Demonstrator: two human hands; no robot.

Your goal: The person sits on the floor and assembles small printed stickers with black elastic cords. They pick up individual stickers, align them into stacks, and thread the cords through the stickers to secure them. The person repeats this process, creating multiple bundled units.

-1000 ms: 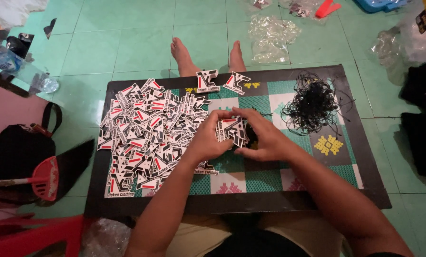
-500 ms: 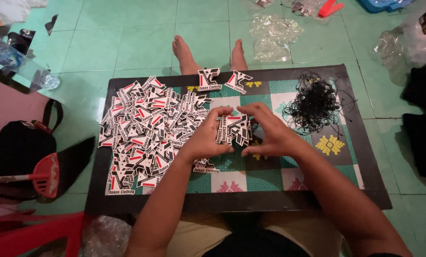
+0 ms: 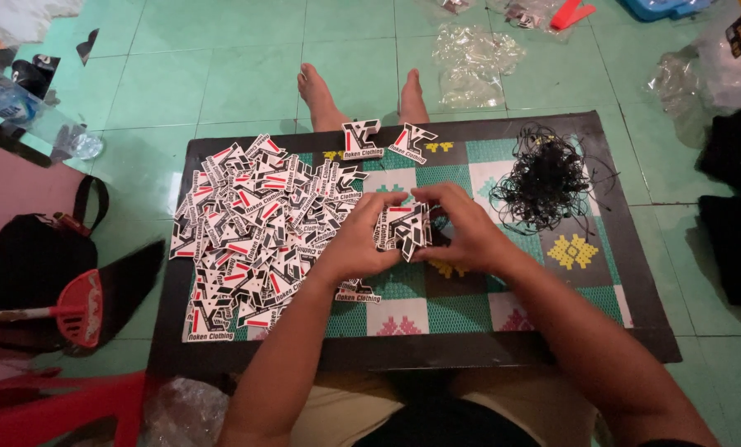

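While both hands meet over the middle of the table (image 3: 221, 364), they hold a small stack of cut-out tags (image 3: 405, 228) between them, lifted a little off the patterned top. The left hand (image 3: 362, 244) has its fingers closed on the stack's left edge, and the right hand (image 3: 463, 236) has its fingers curled round the right edge and back. A second ago the stack sat lower and more loosely in the hands; now it is gathered tighter and squared up, its cards lying edge to edge, so the bundle looks to me nearly evened out. Along the left half of the table spreads the big loose heap of tags (image 3: 254, 232), black, white and red, with its near fringe just beside the left wrist. Two single tags (image 3: 387, 141) lie at the far edge, and one more tag (image 3: 355, 291) rests under the left forearm. Toward the far right corner sits a tangle of black strings (image 3: 544, 182), apart from the hands.
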